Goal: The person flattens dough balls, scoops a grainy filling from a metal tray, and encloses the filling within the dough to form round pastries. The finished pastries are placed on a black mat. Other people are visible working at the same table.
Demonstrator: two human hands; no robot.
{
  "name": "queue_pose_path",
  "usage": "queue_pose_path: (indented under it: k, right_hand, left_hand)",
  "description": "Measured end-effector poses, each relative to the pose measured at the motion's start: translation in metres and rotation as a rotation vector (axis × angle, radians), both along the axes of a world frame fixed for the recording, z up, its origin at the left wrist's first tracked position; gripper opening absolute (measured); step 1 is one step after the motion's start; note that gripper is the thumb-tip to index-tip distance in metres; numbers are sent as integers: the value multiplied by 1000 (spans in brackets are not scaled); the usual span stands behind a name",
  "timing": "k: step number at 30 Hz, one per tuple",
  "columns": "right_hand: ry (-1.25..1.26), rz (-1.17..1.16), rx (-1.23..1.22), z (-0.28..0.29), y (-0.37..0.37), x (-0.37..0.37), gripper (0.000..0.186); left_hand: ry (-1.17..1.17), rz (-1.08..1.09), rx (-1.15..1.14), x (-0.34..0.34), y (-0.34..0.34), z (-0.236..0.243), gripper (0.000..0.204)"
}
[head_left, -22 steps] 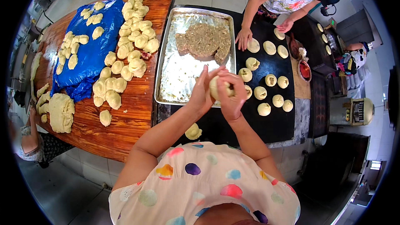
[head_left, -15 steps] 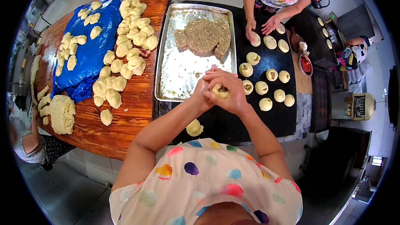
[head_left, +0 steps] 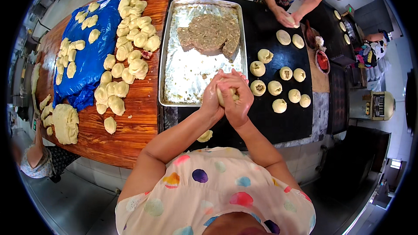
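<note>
Both of my hands are cupped together over the near right corner of the metal tray (head_left: 180,76). Between the palms is a filled dough ball (head_left: 228,97), mostly covered by fingers. My left hand (head_left: 212,99) wraps its left side, and my right hand (head_left: 240,99) closes round the right. Brown, crumbly filling (head_left: 208,32) forms a mound at the far end of the tray. To the right, on a black baking sheet (head_left: 278,128), stand several dough balls (head_left: 257,88), some with filling showing in their open tops. A loose dough piece (head_left: 205,136) lies close to my body.
On the wooden table (head_left: 135,141) at left are many dough pieces (head_left: 124,52), a blue plastic sheet (head_left: 93,72) and a dough slab (head_left: 65,124). Across the baking sheet a co-worker's hands (head_left: 289,18) hold dough. A bowl of red stuff (head_left: 322,61) sits at right.
My hands have turned and closed more tightly round the dough ball, hiding its filled opening. The co-worker has lifted a dough round off the baking sheet. The whole view has shifted slightly.
</note>
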State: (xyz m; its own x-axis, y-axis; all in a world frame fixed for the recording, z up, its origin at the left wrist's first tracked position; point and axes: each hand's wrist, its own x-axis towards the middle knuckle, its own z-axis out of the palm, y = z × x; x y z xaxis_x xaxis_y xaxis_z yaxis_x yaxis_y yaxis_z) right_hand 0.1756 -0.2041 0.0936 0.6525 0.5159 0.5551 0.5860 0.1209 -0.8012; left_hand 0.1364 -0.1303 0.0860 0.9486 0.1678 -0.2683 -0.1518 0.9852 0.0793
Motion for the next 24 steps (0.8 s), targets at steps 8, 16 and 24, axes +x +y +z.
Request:
queue_pose_path:
  k: [8,16,24]
  right_hand:
    - [-86,-24,-196,19,-2,9,44]
    - [-149,45,-108,6,-25,27,21]
    - [-69,-226,28,-56,-11,43,27]
  left_hand:
    - [159,-239,255,6,22,3,58]
    - [-47,-658,175,41,24,-22,73]
    - [367,-28,11,44,-15,-51,23]
